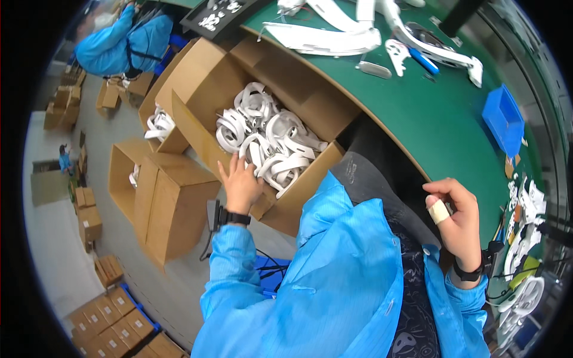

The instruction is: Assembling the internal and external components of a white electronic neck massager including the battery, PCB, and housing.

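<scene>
My left hand [242,186] has its fingers spread at the near edge of an open cardboard box [328,156]. Its fingertips reach to a pile of curved white plastic parts [286,134] inside; whether they touch one I cannot tell. Off to the right, my right hand [458,209] hangs by the near edge of the green table [406,113]. Its fingers are loosely bent, with a gap between thumb and index finger and nothing seen in between. A pale tape wrap [439,212] is around the thumb.
On the table lie large white plastic pieces [322,39], a blue-handled tool [424,61] and a blue bin [504,119]. More cardboard boxes [173,203] stand on the floor at left. A person in blue [128,45] works at the far left. Stacked cartons [113,322] are lower left.
</scene>
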{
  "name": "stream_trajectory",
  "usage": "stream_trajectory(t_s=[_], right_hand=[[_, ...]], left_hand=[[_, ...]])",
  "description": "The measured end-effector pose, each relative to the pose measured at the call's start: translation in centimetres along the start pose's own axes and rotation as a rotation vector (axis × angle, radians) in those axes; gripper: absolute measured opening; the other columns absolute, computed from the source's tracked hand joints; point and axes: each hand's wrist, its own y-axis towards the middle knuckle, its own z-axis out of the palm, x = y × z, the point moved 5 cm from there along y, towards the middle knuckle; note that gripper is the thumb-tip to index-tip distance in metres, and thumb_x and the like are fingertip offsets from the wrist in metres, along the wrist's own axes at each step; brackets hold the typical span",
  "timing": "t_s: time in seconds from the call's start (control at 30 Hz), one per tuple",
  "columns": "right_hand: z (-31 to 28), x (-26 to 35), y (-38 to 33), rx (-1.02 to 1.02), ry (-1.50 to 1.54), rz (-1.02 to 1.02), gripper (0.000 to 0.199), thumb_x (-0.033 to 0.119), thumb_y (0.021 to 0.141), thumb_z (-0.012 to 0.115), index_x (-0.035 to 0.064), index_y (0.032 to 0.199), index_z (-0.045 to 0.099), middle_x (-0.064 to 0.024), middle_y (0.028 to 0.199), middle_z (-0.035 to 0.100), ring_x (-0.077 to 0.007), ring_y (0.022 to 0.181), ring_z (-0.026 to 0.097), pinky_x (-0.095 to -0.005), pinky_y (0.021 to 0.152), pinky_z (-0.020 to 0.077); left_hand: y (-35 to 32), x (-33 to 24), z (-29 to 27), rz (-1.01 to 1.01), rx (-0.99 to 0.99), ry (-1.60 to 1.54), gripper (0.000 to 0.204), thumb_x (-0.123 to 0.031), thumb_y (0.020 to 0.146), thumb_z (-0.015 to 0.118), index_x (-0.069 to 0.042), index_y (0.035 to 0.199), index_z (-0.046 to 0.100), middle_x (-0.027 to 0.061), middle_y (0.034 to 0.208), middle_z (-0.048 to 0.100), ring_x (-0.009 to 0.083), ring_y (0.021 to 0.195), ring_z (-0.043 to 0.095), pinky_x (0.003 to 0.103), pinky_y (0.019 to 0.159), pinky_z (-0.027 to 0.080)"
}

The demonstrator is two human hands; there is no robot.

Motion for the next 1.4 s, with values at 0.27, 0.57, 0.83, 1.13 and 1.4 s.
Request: stream_trajectory(t_s=[0.27,0.57,0.83,1.13,1.4], right_hand=[[2.6,-0.4,7.6,-0.112,-0.254,-0.046,0.010,0.006,0.095,0.068,-0.0018,0.100,0.071,-0.0036,0.080,0.066,-0.0094,0.071,0.056,-0.0263,0.065,0.0449],[2.3,-5.2,9.7,-0.237,-0.189,-0.042,0.013,0.011,0.101,0.064,-0.0006,0.105,0.070,0.0030,0.086,0.062,-0.0044,0.078,0.052,-0.0207,0.070,0.0418],[3.0,-4.3,10.1,-0.261,-0.247,-0.057,0.014,0.011,0.101,0.065,-0.0010,0.104,0.070,0.0031,0.085,0.061,-0.0043,0.075,0.050,-0.0206,0.068,0.0411],[2.6,-4.4,9.4,-0.279,-0.229,-0.086,0.011,0.010,0.099,0.066,0.0001,0.102,0.070,0.0029,0.081,0.061,-0.0049,0.072,0.049,-0.0219,0.065,0.0400],[2.8,-3.3,9.7,-0.278,-0.292,-0.106,0.010,0.009,0.098,0.067,-0.0002,0.102,0.070,0.0027,0.079,0.060,-0.0037,0.069,0.047,-0.0210,0.062,0.0388]], left_hand=[[-7.0,7.8,-3.2,-0.347,0.015,-0.077,0.082,-0.008,0.078,0.068,-0.006,0.154,0.039,0.0181,0.167,0.026,0.0374,0.155,0.021,0.063,0.121,0.023],[-9.3,14.8,23.9,-0.982,0.152,-1.038,0.101,-0.057,0.089,0.070,0.005,0.156,0.028,0.0278,0.159,0.037,0.0439,0.148,0.034,0.048,0.122,0.028],[-6.0,12.9,24.2,-0.924,0.008,-1.348,0.069,-0.012,0.088,0.070,0.004,0.147,0.039,0.0205,0.130,0.066,0.0312,0.115,0.067,0.039,0.098,0.053],[-8.9,11.5,27.4,-1.058,0.023,-1.287,0.077,-0.009,0.085,0.068,0.004,0.151,0.031,0.0229,0.129,0.065,0.0315,0.119,0.065,0.036,0.101,0.051],[-4.2,-6.7,14.0,0.039,0.150,-0.737,0.097,-0.038,0.070,0.091,-0.007,0.148,0.044,0.0249,0.142,0.056,0.0442,0.131,0.053,0.051,0.107,0.045]])
